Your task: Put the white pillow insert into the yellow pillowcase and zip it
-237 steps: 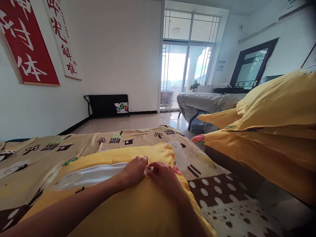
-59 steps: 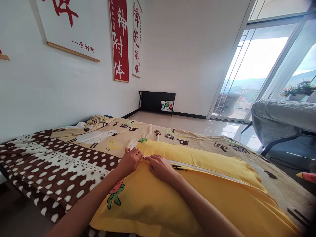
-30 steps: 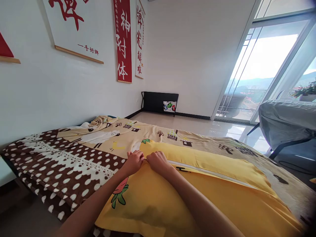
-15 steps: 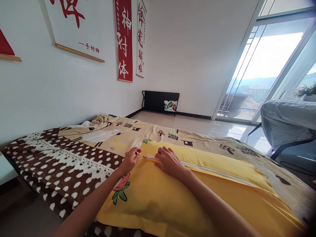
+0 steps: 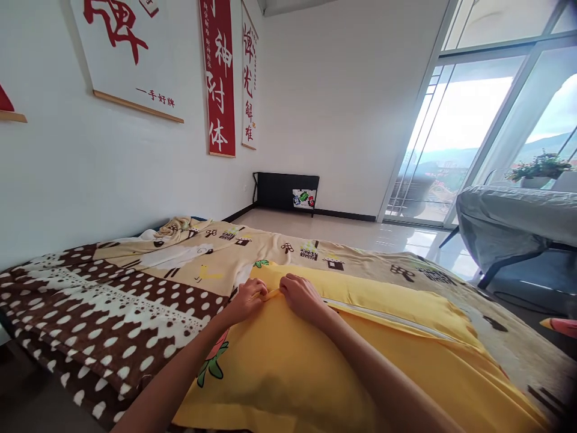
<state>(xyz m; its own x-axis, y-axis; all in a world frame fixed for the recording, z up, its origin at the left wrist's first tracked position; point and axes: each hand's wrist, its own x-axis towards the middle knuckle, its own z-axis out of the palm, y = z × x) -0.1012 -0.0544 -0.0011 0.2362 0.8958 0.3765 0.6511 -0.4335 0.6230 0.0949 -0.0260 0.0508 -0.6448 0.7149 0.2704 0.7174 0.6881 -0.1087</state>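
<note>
A yellow pillowcase with strawberry prints lies plumped up on the blanket, in front of me. Along its upper part runs an opening with a white strip that looks like a zipper. My left hand pinches the fabric at the left end of this opening. Just right of it, my right hand grips the same seam with bent fingers. A short raised fold of yellow cloth stretches between the hands. Whatever lies under the right fingers is hidden.
A beige and brown dotted blanket covers the bed beneath. Left is a white wall with hanging scrolls. A black folded frame leans at the back. On the right stands a grey covered table near the glass door.
My left hand has come onto the pillowcase seam and closed on it, near the right hand. The fold between the hands is now raised. The view has shifted slightly.
</note>
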